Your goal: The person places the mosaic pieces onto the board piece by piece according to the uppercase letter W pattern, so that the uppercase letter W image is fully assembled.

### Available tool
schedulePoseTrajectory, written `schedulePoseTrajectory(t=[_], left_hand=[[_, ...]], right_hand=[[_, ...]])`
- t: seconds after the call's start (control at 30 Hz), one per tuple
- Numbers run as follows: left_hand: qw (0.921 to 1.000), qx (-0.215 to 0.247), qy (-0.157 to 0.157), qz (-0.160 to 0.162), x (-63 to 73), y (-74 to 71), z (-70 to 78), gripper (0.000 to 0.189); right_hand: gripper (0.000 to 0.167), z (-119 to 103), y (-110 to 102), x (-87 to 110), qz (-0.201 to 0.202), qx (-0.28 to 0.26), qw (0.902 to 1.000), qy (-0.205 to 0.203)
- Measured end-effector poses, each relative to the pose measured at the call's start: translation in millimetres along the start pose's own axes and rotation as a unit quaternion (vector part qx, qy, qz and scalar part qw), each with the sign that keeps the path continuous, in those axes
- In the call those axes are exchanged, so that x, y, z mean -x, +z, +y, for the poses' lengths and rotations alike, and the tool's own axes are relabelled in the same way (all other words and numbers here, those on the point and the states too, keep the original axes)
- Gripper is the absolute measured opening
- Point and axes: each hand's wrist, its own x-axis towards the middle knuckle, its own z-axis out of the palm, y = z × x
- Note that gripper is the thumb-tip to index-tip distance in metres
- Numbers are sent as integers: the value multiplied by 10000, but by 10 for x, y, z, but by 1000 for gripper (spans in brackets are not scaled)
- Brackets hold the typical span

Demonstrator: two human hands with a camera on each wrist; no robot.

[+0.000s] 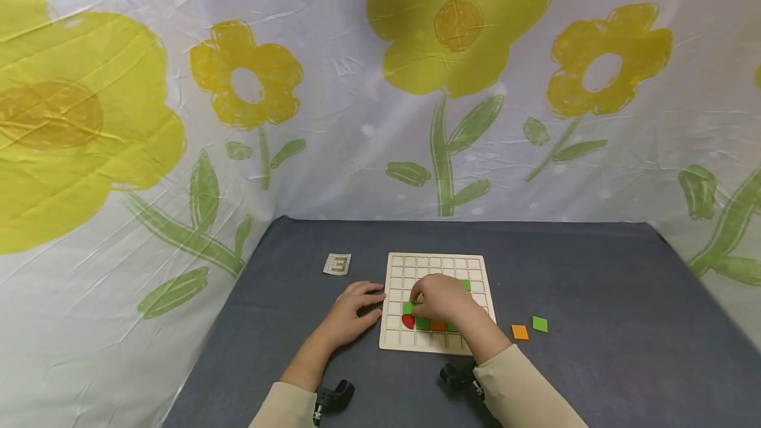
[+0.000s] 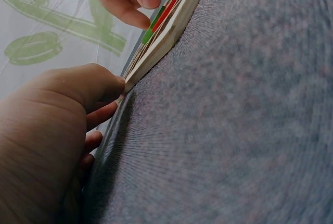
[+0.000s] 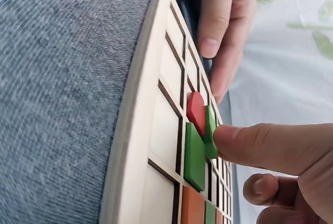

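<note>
A pale wooden grid board [image 1: 390,335] lies on the dark cloth. My left hand [image 1: 349,316] rests at its left edge, fingers spread, with the thumb at the board's side in the left wrist view. Over the board, my right hand [image 1: 442,297] bends its fingers down and pinches a green square tile [image 3: 209,133], thumb tip against it. That tile sits beside a red round-ended piece [image 3: 195,110]. Another green tile [image 3: 194,157] and an orange tile [image 1: 437,325] follow along the row. Part of the pattern is hidden under my right hand.
To the board's right lie a loose orange tile [image 1: 520,332] and a loose green tile [image 1: 540,324]. A small card [image 1: 337,264] with a grid pattern lies at the back left. Behind the table hangs a flowered curtain [image 1: 339,84].
</note>
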Motion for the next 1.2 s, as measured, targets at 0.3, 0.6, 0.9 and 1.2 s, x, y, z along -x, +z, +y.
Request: schedulePoseTrajectory(t=[0.3, 0.6, 0.9, 1.2], left_hand=[[10000, -2, -15, -26, 0, 1, 16, 38], [10000, -33, 1, -55, 5, -3, 19, 37], [9999, -75, -68, -65, 3, -11, 31, 38], [9999, -76, -30, -60, 6, -6, 22, 38]], right_hand=[[5, -7, 55, -42, 59, 120, 9999, 60], [3, -15, 88, -55, 274, 510, 9983, -17], [11, 41, -37, 111, 483, 283, 9984, 63], [17, 313, -118, 452, 797, -7, 9968, -34]])
